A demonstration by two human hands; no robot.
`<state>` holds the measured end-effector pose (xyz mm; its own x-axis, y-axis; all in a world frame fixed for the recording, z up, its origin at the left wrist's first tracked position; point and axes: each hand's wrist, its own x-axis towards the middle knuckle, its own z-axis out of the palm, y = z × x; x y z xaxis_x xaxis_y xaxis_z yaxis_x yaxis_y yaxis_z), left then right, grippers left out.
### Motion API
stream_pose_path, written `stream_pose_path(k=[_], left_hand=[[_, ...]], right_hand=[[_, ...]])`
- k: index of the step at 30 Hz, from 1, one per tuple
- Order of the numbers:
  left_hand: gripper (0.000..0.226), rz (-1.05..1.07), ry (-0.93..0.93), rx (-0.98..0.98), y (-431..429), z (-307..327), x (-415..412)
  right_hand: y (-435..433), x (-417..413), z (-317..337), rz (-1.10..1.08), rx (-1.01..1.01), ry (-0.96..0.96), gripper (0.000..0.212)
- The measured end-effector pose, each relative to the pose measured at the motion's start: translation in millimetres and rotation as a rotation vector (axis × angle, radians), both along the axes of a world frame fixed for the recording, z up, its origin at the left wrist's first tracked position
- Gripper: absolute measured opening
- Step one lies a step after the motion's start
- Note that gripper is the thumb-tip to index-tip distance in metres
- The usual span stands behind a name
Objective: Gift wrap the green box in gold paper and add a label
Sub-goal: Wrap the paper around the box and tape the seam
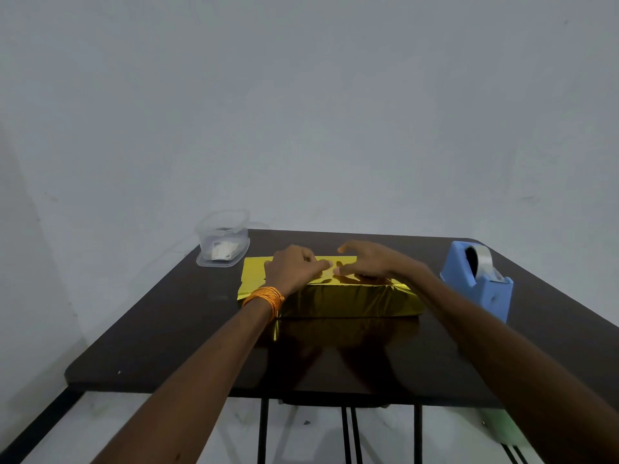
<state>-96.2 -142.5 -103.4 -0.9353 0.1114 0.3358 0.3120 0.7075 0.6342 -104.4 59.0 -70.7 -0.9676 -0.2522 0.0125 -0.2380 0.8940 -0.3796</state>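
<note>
Likely sealing top seam of shiny gold-foil-wrapped box. Left hand fingertips on seam, pinch/press unclear; right hand spread. Next: label, probably from clear plastic tub.

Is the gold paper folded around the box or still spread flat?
Folded around it: the gold paper covers the top and near side, with no green showing.

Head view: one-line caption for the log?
Left hand and right hand meet atop the gold-wrapped box on a dark table, between a clear container and a blue tape dispenser.
</note>
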Motion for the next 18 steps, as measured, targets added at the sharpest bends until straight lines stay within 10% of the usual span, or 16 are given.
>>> stream_pose_path(k=[18], left_hand=[[0.019,-0.088,-0.145,-0.036,-5,14,-2]], right_hand=[[3,15,-11,0.025,-0.14,0.127,0.052]])
